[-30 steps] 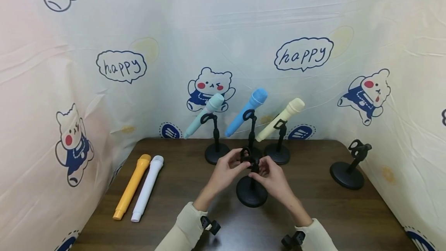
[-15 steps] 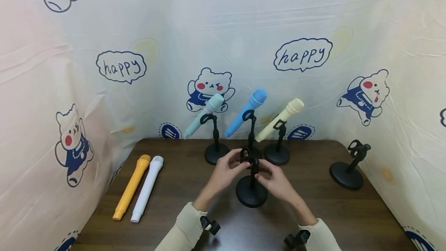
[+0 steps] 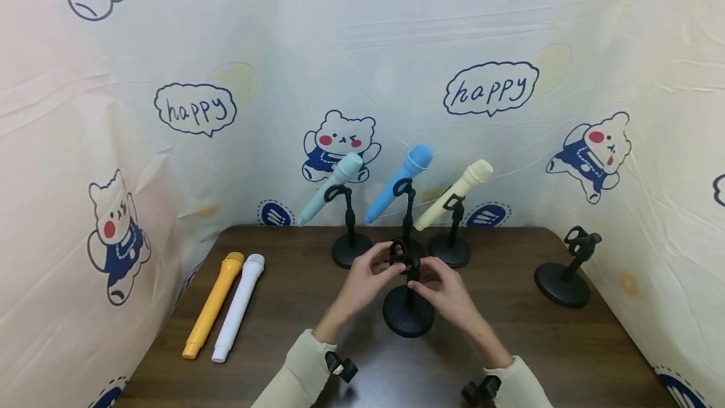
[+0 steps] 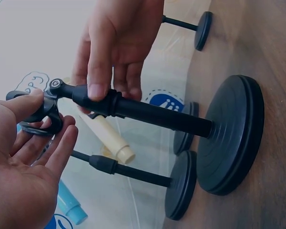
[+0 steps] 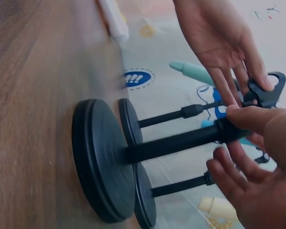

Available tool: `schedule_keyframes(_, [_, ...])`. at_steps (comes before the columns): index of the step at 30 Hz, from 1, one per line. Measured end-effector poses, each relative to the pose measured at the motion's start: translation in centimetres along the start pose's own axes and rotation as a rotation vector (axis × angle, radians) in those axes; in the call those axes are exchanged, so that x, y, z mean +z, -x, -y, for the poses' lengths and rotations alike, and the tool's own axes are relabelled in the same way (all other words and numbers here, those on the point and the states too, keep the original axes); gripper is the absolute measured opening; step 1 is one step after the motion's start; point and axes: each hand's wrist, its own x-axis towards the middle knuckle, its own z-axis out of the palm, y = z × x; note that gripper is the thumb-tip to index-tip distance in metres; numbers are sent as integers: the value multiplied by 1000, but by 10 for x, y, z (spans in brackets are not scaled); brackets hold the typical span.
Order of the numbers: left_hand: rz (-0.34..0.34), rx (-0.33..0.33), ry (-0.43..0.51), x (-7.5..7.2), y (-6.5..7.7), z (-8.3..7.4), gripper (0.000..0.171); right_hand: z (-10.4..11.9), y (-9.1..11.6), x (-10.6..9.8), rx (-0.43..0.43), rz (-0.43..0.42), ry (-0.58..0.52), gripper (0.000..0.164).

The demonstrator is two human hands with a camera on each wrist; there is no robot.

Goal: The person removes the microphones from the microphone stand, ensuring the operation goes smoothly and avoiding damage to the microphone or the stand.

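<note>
A black desktop microphone stand (image 3: 408, 320) stands upright on its round base in front of me. My left hand (image 3: 367, 277) pinches its clip (image 4: 52, 123) at the top between thumb and fingers. Just below, my right hand (image 3: 447, 289) grips the thick collar (image 4: 115, 103) on the pole, thumb on the near side and fingers behind. In the right wrist view, that thumb (image 5: 250, 117) lies along the collar's upper part. The clip holds no microphone.
Behind stand three more stands bearing a mint microphone (image 3: 331, 189), a blue microphone (image 3: 399, 184) and a cream microphone (image 3: 455, 194). At the right is another stand (image 3: 563, 284) with a bare clip. Orange (image 3: 213, 304) and white (image 3: 238, 307) microphones lie on the table's left.
My right thumb and fingers lift slightly outward from the collar, then close in on it again. The left hand and the stand stay in place.
</note>
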Motion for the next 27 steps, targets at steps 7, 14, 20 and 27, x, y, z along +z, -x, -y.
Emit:
schedule_keyframes(7, [2, 3, -7, 0, 0, 1, 39, 5, -6, 11, 143, -43, 57, 39])
schedule_keyframes(14, [-3, 6, 3, 0, 0, 2, 39, 7, -7, 7, 214, 6, 3, 42])
schedule_keyframes(20, [2, 1, 4, 0, 0, 2, 40, 6, -7, -8, 157, 178, -146, 38])
schedule_keyframes(27, [6, -1, 16, 0, 1, 2, 39, 1, -8, -19, 79, 260, -183, 36])
